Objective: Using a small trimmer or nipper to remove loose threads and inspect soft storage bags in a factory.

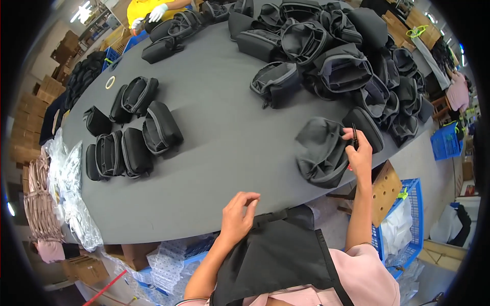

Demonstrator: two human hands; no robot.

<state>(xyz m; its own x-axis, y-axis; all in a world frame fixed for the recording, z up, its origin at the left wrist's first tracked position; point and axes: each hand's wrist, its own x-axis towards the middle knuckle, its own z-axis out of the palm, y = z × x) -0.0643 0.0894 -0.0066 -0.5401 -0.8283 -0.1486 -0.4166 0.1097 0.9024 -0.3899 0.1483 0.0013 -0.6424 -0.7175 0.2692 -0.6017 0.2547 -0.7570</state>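
Observation:
My right hand (360, 155) is closed around small black thread snips (354, 133), their narrow tips pointing up between the fingers. It is at the right side of an open black pouch (321, 150), whose soft fabric bulges upward. Another black pouch (363, 127) lies just behind that hand. At the table's near edge my left hand (238, 217) hovers with fingers loosely bent and the thumb apart, nothing visible in it. To the left on the grey table (214, 153) stands a group of black zippered pouches (137, 150).
A large heap of black pouches (326, 66) fills the far right. Across the table, a person in yellow with white gloves (158, 13) handles more pouches. A tape roll (110, 82) lies far left. Plastic bags (76, 194) hang at the left edge; a blue crate (416, 219) stands right.

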